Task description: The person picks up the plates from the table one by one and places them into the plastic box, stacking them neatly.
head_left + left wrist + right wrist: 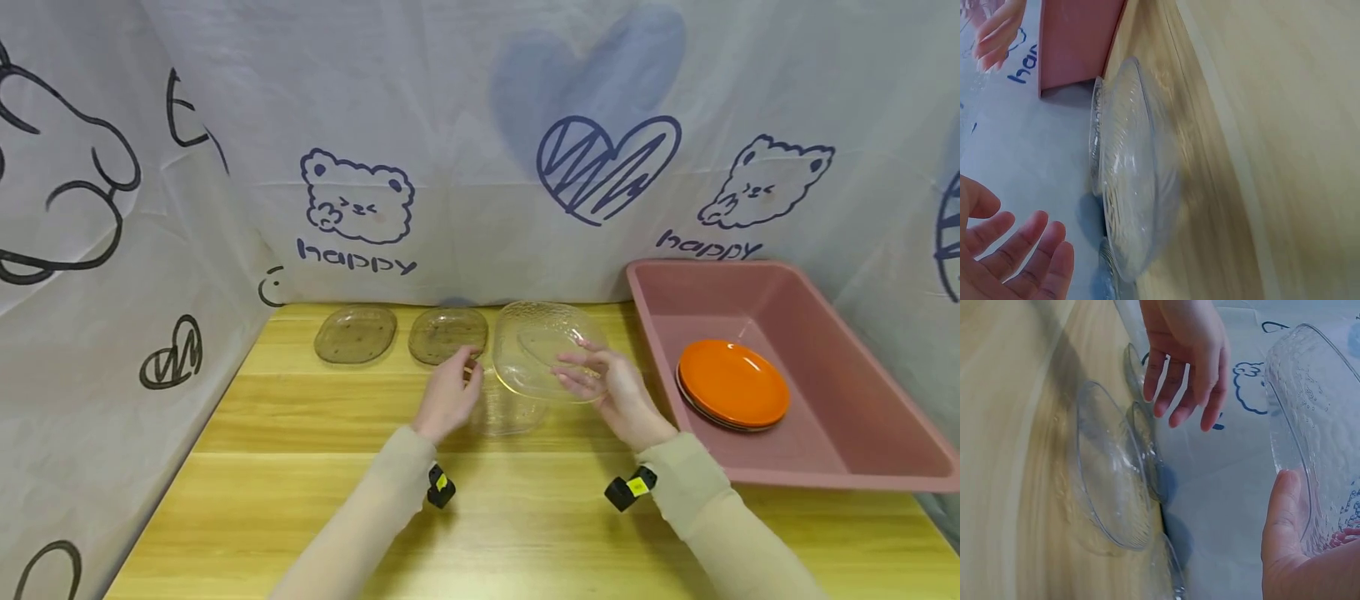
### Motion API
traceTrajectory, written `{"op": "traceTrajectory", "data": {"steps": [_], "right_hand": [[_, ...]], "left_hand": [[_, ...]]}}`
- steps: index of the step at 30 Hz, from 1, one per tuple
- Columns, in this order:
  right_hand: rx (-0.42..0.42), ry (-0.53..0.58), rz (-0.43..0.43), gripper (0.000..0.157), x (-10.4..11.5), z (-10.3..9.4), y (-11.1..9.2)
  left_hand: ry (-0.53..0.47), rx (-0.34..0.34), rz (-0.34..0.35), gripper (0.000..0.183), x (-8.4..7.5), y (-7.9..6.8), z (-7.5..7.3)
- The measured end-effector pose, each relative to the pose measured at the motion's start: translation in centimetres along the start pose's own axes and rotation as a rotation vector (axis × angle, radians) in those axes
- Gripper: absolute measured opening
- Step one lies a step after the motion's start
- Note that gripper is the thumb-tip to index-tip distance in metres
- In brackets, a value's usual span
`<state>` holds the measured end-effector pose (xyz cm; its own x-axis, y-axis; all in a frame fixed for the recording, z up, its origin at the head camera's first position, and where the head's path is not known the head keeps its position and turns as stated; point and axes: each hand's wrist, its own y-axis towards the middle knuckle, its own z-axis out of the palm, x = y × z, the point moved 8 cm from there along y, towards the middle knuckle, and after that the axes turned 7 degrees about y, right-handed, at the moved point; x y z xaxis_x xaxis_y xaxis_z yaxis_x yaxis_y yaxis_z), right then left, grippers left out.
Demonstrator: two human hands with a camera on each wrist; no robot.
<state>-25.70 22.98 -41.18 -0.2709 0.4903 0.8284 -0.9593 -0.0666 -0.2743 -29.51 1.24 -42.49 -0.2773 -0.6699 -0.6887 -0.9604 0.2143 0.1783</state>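
My right hand (626,400) grips a clear, rounded-square plate (536,333) by its right edge, above the table; the right wrist view shows the thumb on its side and the rippled surface of the plate (1310,406). My left hand (450,396) hangs in the air left of it, fingers loosely bent and holding nothing, as the left wrist view shows. Below and between the hands, a clear dish (506,415) stands on the table. Two smoky see-through dishes (356,333) lie along the back; another dish (1169,569) stands to their right.
A pink basin (847,454) takes up the right side of the table, with an orange plate (735,382) on top of a small stack inside. The wooden table (300,483) ends against a printed white cloth (457,167) at the back and left.
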Motion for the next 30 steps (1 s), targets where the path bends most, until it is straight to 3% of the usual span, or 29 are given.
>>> {"op": "traceTrajectory", "data": {"steps": [8,14,18,22,30], "right_hand": [[0.01,-0.001,-0.029,0.044,2.3,-1.3,-1.2],[0.022,-0.002,-0.043,0.052,4.1,-2.4,-2.0],[0.012,-0.003,-0.053,0.035,5.5,-3.6,-2.5],[0.013,0.042,-0.061,0.019,6.8,-5.0,-2.9],[0.085,0.187,-0.039,0.018,9.0,-8.0,-3.3]], "left_hand": [[0.065,0.012,0.067,0.035,-2.5,0.2,1.3],[0.098,0.044,0.133,0.035,-5.0,0.4,2.7],[0.115,0.076,0.184,0.036,-6.8,0.4,3.8],[0.133,0.103,0.224,0.036,-8.4,0.4,4.9],[0.208,0.147,0.33,0.038,-11.4,-0.4,7.6]]}}
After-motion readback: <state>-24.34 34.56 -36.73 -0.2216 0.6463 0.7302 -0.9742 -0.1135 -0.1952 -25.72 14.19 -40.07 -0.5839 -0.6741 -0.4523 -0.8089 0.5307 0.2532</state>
